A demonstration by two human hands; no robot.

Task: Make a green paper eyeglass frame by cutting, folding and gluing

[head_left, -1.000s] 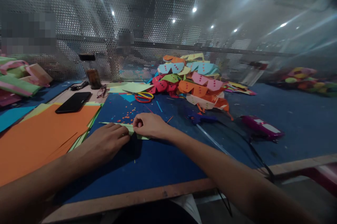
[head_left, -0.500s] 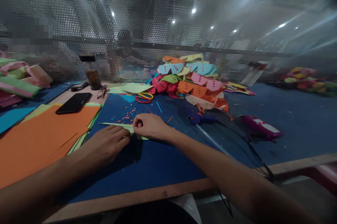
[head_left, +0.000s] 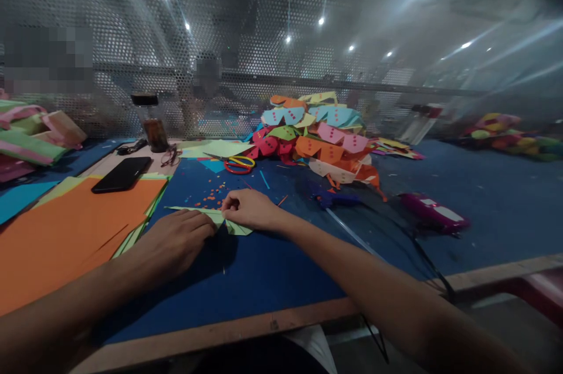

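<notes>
A light green piece of folded paper point(head_left: 240, 229) lies on the blue tabletop point(head_left: 272, 280) beneath my two hands. My left hand point(head_left: 182, 242) rests on its left part, fingers curled together over the near edge. With thumb and forefinger in a pinch, my right hand point(head_left: 253, 210) grips the paper near its middle. Part of the paper is hidden under the fingers. Small orange and red paper dots point(head_left: 215, 197) are scattered just beyond it. Scissors point(head_left: 240, 164) with red and yellow handles lie farther back.
Paper glasses point(head_left: 329, 145) in several colours are heaped behind. To the right are a blue glue gun point(head_left: 336, 198) with a cord and a purple case point(head_left: 433, 213). At left lie orange sheets point(head_left: 74, 227), a black phone point(head_left: 122, 174) and a dark-lidded bottle point(head_left: 155, 131).
The near part of the green paper has shifted slightly, and more of it shows below my right hand, with a gap between the hands. Both hands stay almost in place.
</notes>
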